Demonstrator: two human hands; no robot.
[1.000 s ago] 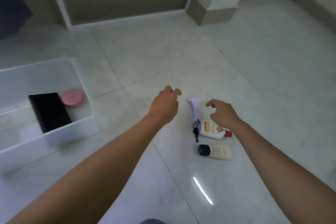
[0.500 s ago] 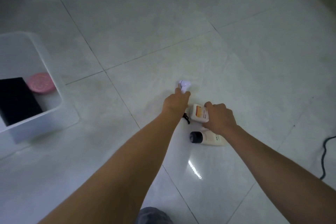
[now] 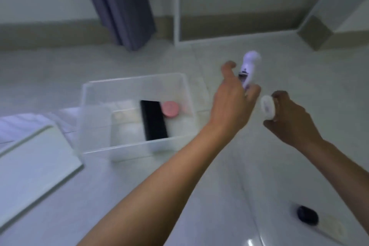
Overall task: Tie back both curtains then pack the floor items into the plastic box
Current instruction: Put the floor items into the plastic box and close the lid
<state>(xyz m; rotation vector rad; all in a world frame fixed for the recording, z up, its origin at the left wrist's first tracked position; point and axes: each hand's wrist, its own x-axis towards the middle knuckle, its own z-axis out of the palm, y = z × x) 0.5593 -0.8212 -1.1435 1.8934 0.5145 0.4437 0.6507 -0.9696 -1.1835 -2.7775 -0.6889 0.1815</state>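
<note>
At the near left a flat white lid lies on the floor beside the clear plastic box, which holds a black slab and a pink round tin, with a grey curtain hanging at the far wall behind. Just right of the box, the left hand grips a pale wand-shaped item by its lower end, and the right hand curls round a small white bottle, both lifted clear of the floor. To finish the step well, both hands should probably travel left over the open rim and lower the items beside the slab rather than drop them; a dark-capped tube at the near right remains unpacked.
</note>
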